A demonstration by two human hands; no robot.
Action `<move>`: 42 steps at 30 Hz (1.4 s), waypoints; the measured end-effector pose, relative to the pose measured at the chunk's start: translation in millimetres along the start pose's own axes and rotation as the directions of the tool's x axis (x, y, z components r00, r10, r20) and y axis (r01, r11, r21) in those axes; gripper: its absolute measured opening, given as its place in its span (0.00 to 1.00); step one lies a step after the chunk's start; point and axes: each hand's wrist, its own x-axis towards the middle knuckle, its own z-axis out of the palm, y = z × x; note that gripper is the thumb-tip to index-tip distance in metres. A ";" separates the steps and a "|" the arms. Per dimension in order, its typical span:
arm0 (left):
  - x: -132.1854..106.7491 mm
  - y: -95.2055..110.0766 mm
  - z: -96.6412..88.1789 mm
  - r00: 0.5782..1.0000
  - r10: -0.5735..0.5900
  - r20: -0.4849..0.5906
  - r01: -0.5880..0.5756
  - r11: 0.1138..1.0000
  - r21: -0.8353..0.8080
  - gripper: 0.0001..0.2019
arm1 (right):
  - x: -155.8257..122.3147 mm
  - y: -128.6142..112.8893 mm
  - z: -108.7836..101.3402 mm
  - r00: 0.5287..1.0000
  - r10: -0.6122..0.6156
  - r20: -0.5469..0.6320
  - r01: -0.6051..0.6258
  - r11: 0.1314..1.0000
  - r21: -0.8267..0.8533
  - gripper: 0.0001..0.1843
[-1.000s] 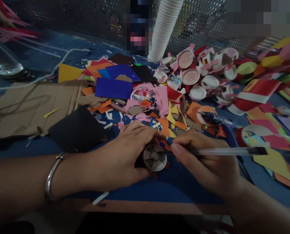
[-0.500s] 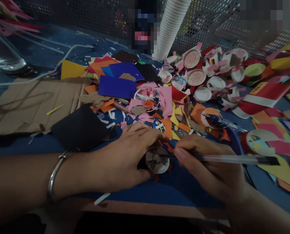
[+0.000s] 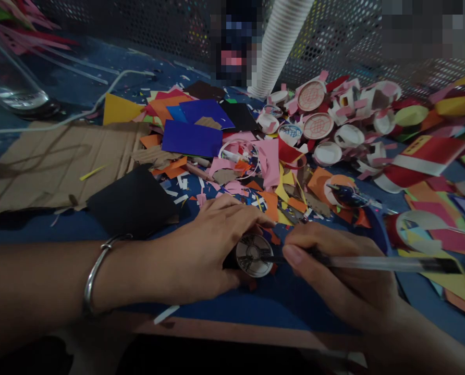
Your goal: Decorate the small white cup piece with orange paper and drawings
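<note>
A small round piece with a white top (image 3: 254,255) stands near the front of the blue table, dark spoke-like lines and a small ring drawn on it. Around its left side curl the fingers and thumb of my left hand (image 3: 224,245), closed on it. My right hand (image 3: 334,276) pinches a pen (image 3: 373,263) with a clear barrel and a dark end. Its tip meets the right part of the drawn top. My left hand hides the side of the round piece, so I cannot tell its full shape.
Corrugated cardboard (image 3: 56,166) and a black sheet (image 3: 133,200) lie left. Coloured paper scraps (image 3: 271,161) spread behind my hands. Several white paper rounds and cups (image 3: 314,125) pile up at back right, below a ribbed white pole (image 3: 279,47). A glass (image 3: 21,88) stands back left.
The pen has swung slightly, its tip now lower on the drawn top. The whole view has shifted a little, and my left hand keeps its hold on the round piece.
</note>
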 end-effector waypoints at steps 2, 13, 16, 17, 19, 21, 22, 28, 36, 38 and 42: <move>-0.2 -0.3 0.3 1.000 0.005 -0.005 -0.005 1.000 -0.019 0.28 | -0.4 -1.2 1.0 1.000 0.002 0.006 -0.002 1.000 0.005 0.08; 0.8 -2.1 1.2 1.000 0.029 -0.012 -0.029 0.999 -0.042 0.27 | 7.2 -1.4 8.0 1.000 -0.010 -0.008 0.011 0.999 0.044 0.06; 0.6 -1.0 0.1 0.999 0.033 -0.003 -0.033 0.999 -0.010 0.24 | 7.0 1.6 7.6 0.999 -0.012 -0.040 0.013 0.999 0.034 0.06; 0.5 -0.5 -0.1 1.000 0.029 -0.004 -0.029 1.000 -0.003 0.23 | 6.9 2.3 7.3 0.999 -0.009 -0.046 0.010 1.000 0.027 0.06; 0.2 0.3 -0.4 1.000 0.021 -0.007 -0.021 1.000 0.006 0.23 | 6.6 2.9 6.2 0.999 -0.007 -0.049 0.008 1.000 0.014 0.06; -0.1 0.8 -0.5 1.000 0.010 0.002 -0.010 1.000 0.012 0.24 | 6.2 2.9 4.8 0.999 -0.014 -0.042 0.015 1.000 0.010 0.08; -0.2 0.8 -0.4 1.000 0.008 0.007 -0.009 1.000 0.015 0.25 | 5.9 2.8 4.1 0.999 -0.022 -0.038 0.022 1.000 0.012 0.09; -0.3 -1.4 0.5 1.000 0.009 0.008 -0.008 1.000 -0.008 0.28 | 2.9 0.7 2.6 1.000 -0.027 -0.007 0.027 1.000 -0.007 0.08; 0.1 -2.6 1.7 1.000 0.025 -0.016 -0.026 0.998 -0.059 0.29 | 6.0 -3.7 6.1 1.000 -0.006 0.010 0.005 0.999 0.035 0.07; 0.0 -2.3 1.5 1.000 0.016 -0.006 -0.016 0.999 -0.039 0.28 | 6.5 -2.3 7.5 1.000 -0.014 -0.012 0.014 0.999 0.033 0.07; 0.0 -1.8 1.0 1.000 0.026 -0.003 -0.026 1.000 -0.003 0.25 | 5.7 1.6 8.3 0.998 -0.015 -0.058 0.017 1.000 0.025 0.06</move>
